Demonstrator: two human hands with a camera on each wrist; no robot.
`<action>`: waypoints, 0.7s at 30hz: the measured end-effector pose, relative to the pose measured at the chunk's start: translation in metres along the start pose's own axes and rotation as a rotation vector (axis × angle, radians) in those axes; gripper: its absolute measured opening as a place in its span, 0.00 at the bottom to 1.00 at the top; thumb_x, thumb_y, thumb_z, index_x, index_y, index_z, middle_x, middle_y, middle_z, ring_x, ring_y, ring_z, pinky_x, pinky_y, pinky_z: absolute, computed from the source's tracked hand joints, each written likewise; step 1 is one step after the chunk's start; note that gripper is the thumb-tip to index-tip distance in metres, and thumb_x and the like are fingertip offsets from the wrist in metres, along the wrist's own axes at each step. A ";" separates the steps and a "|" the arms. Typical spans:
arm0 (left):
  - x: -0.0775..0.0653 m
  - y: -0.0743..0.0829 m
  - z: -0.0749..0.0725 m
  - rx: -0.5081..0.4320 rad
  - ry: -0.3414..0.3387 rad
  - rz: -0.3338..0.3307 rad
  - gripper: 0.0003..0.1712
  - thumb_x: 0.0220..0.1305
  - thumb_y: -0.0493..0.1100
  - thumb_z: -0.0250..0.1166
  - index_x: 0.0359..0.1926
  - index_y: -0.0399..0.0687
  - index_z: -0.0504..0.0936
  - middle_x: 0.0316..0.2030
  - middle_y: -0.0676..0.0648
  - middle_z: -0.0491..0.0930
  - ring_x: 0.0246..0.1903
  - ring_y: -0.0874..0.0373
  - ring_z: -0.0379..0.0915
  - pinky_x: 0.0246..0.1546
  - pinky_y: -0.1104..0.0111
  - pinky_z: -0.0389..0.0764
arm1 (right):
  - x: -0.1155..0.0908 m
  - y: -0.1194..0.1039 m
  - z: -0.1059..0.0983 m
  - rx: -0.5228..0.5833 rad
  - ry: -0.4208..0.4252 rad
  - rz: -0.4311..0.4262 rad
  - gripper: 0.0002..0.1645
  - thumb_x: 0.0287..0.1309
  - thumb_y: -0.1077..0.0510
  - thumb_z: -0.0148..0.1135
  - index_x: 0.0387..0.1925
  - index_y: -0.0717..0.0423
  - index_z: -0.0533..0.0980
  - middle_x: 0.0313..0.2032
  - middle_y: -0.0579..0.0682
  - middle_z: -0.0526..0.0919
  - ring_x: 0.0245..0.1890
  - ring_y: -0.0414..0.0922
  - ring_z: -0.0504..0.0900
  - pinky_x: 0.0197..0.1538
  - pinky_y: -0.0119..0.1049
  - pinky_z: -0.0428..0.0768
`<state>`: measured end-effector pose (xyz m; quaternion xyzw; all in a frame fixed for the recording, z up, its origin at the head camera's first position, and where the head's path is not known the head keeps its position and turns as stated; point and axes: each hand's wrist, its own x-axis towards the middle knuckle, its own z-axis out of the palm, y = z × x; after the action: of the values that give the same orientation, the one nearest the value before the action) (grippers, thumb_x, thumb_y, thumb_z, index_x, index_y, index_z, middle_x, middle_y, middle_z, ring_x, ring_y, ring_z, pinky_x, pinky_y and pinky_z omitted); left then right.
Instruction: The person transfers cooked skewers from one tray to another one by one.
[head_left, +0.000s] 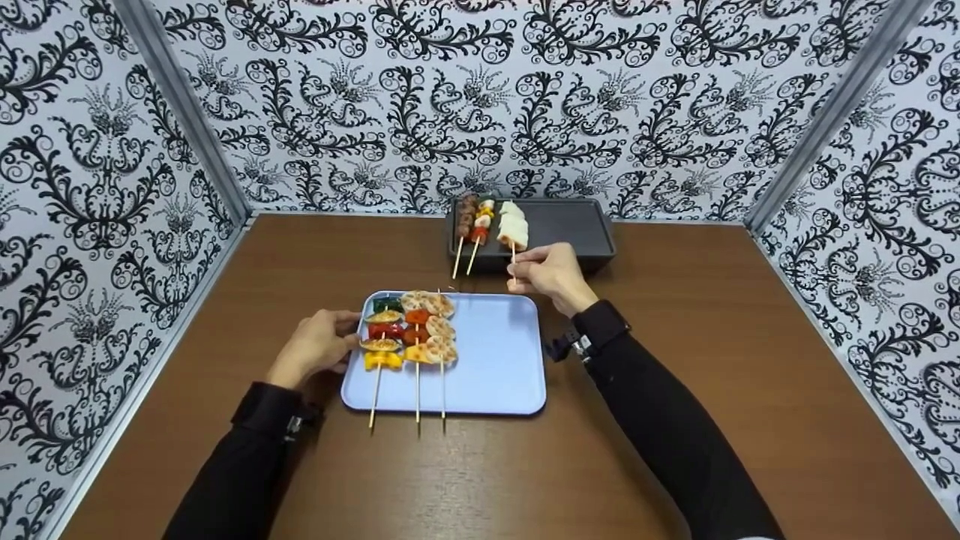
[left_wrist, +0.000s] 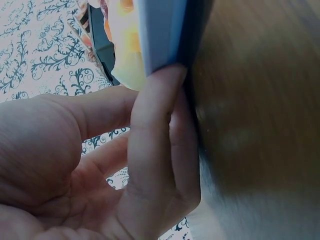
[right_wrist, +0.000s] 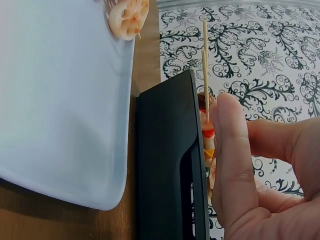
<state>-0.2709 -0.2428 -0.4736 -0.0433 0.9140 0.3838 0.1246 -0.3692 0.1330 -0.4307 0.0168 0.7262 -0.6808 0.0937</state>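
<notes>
My right hand (head_left: 553, 274) pinches the stick of a skewer of white pieces (head_left: 513, 223), whose food end lies on the dark grill (head_left: 574, 229) at the back. In the right wrist view the fingers (right_wrist: 232, 150) hide most of that skewer. On the left, my left hand (head_left: 319, 343) holds the left edge of a pale blue tray (head_left: 495, 367); in the left wrist view its fingers (left_wrist: 152, 125) are against the rim. Along the tray's left half lie a mixed vegetable skewer (head_left: 385, 330), an orange-red vegetable skewer (head_left: 416, 335) and a lotus root skewer (head_left: 441, 341), sticks toward me.
Left of the white skewer, a brown meat skewer (head_left: 466, 217) and a mixed skewer (head_left: 482, 221) rest on the grill, sticks over its front edge. Patterned panels (head_left: 480, 97) enclose the brown table (head_left: 675, 375) at the back and sides.
</notes>
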 end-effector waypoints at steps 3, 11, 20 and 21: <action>0.000 0.001 0.000 0.001 -0.002 0.000 0.28 0.75 0.42 0.60 0.73 0.47 0.71 0.67 0.33 0.76 0.45 0.48 0.85 0.32 0.65 0.91 | -0.004 0.001 -0.001 0.005 -0.010 -0.005 0.24 0.59 0.70 0.68 0.56 0.77 0.76 0.41 0.64 0.87 0.27 0.47 0.90 0.43 0.40 0.92; 0.001 0.000 0.000 0.007 -0.009 -0.021 0.28 0.75 0.43 0.60 0.73 0.48 0.71 0.66 0.34 0.77 0.43 0.49 0.86 0.32 0.65 0.91 | -0.015 0.006 -0.002 -0.017 -0.025 -0.041 0.24 0.59 0.70 0.68 0.56 0.77 0.76 0.39 0.60 0.85 0.27 0.45 0.90 0.40 0.39 0.92; 0.001 -0.001 0.001 0.004 0.005 0.021 0.28 0.74 0.41 0.61 0.73 0.46 0.72 0.65 0.34 0.78 0.45 0.48 0.86 0.30 0.65 0.91 | -0.032 0.013 -0.003 -0.021 -0.045 -0.050 0.16 0.57 0.70 0.71 0.47 0.71 0.79 0.37 0.60 0.86 0.25 0.46 0.89 0.39 0.43 0.92; 0.000 -0.001 0.001 0.006 0.006 0.027 0.28 0.74 0.41 0.61 0.72 0.46 0.72 0.64 0.34 0.78 0.45 0.47 0.87 0.30 0.65 0.91 | -0.035 0.013 -0.003 -0.022 -0.052 -0.049 0.16 0.57 0.70 0.71 0.47 0.71 0.80 0.38 0.60 0.86 0.25 0.46 0.89 0.39 0.44 0.92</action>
<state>-0.2710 -0.2426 -0.4752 -0.0320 0.9159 0.3827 0.1167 -0.3335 0.1408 -0.4381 -0.0200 0.7310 -0.6753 0.0959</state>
